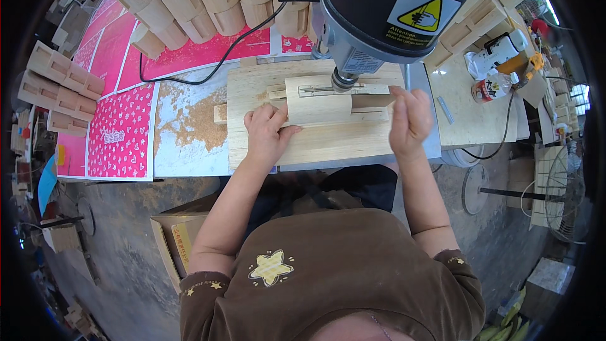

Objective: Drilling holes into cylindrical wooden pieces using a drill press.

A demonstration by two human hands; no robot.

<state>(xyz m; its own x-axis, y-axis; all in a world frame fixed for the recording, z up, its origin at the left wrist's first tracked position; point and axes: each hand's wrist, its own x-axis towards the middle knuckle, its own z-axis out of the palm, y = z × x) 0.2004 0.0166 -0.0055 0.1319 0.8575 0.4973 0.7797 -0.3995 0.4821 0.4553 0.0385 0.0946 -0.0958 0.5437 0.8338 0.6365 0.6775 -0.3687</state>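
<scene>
A pale wooden block [319,107] with a rounded face and a slot lies on a flat wooden board [303,142], under the chuck [344,80] of a black and grey drill press [385,12]. My left hand [268,132] grips the left end of the block, thumb along its near edge. A narrow wooden strip [369,89] with a dark, slim metal piece [315,91] lies along the block's far side, below the chuck. At the strip's right end my right hand [411,120] is closed, fingers curled. What it pinches, if anything, is hidden.
Slotted wooden pieces [208,0] stand stacked behind the press, with more at the left [60,88]. Sawdust [189,120] covers the left tabletop beside pink printed sheets [120,132]. A black cable [208,76] crosses there. A bottle [493,86] stands at right, near a fan [562,192].
</scene>
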